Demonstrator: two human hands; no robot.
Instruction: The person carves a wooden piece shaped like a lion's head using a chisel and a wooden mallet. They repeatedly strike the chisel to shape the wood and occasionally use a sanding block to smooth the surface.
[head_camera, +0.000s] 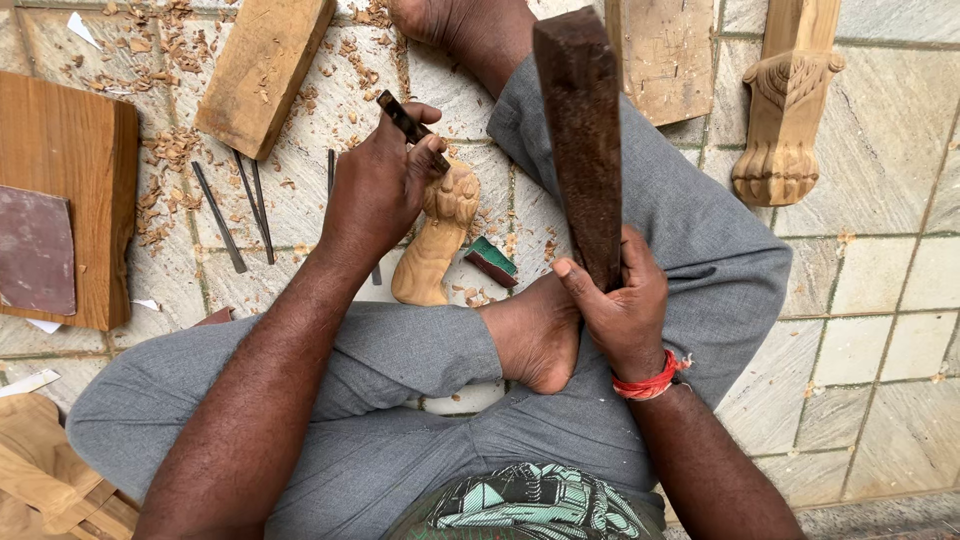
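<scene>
Far left: flat wooden board (75, 170) on the tiled floor (870, 330), dark reddish sandpaper sheet (35, 250) lying on it; no labels or print visible on anything. Next right: thick wood block (262, 70) lying tilted, wood shavings (170, 150) scattered around it, several thin metal carving tools (235, 210) loose on the tiles just below the block. Left hand (375, 190): fingers closed tight round a dark chisel (410, 128), blade angled down onto the top of the small carved wooden leg (438, 235). Leg piece lies on the floor just ahead of the crossed legs in grey trousers (400, 360), paw-shaped end up under the chisel. Small green-and-red block (492, 262) sits on the tiles just right of it. Right hand (620, 310): fingers wrapped fully round the lower end of a dark wooden mallet (585, 140), held upright, hand resting against the bare foot (535, 335); red thread band on the wrist. Upper right: plain wood slab (665, 55), then a larger carved furniture leg (785, 110) lying on the tiles, well apart from both hands.
</scene>
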